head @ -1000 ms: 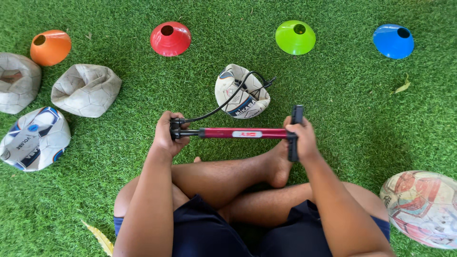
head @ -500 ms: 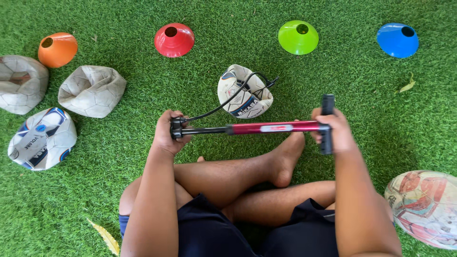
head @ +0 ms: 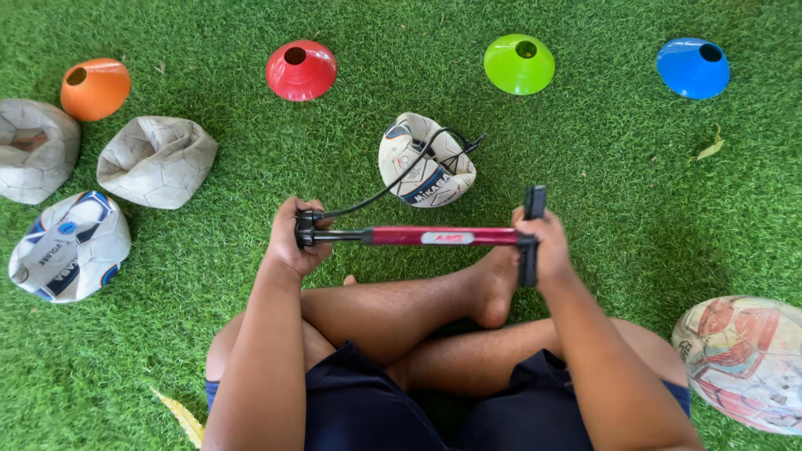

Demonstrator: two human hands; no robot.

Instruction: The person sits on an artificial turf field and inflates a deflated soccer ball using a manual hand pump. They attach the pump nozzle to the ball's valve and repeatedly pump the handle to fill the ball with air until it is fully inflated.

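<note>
Left hand (head: 294, 238) fisted round red pump (head: 443, 237) base, right hand (head: 545, 246) gripping its black handle (head: 531, 234)

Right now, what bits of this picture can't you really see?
- Pump base end: hidden inside the left hand, head view.
- Pump handle's middle: covered by the right hand.
- Hose tip at the ball: too small to tell if it is plugged in.
- Colourful ball: cut off by the right edge.
- Grey deflated ball: cut off by the left edge.

A red hand pump (head: 443, 237) lies level, its black hose (head: 393, 179) reaching a half-flat white ball (head: 424, 160).
</note>
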